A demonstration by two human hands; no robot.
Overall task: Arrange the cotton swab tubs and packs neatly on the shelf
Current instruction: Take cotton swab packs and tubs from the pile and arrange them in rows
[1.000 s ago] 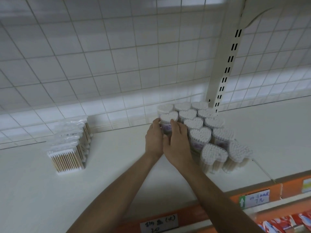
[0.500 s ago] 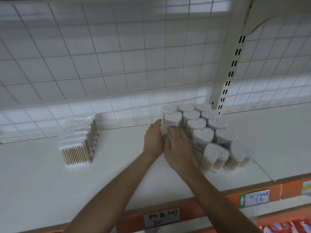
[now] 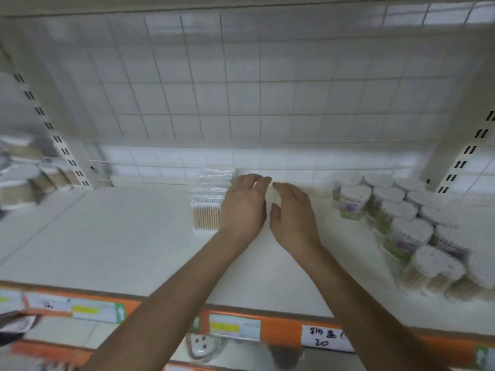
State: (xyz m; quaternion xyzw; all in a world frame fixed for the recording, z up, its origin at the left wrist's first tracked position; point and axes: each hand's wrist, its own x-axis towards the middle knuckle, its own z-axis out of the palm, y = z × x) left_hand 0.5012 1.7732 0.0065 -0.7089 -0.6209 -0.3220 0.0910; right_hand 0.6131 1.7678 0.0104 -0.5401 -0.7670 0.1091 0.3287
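At the back middle of the shelf, your left hand and right hand lie side by side, palms down. Both have loose, lightly bent fingers and grip nothing that shows. The thumbs nearly meet, with a narrow strip of white between them.

Your left hand sits against the right side of the packs, a row of clear bags running from the back wall toward the front edge. Blur hides whether skin touches plastic.

The tubs, heart-topped and full of white swab tips, stand in a tight block toward the shelf's right end. They run from the back wall to the front edge, well apart from your right hand.

An orange strip along the front edge carries a handwritten label.
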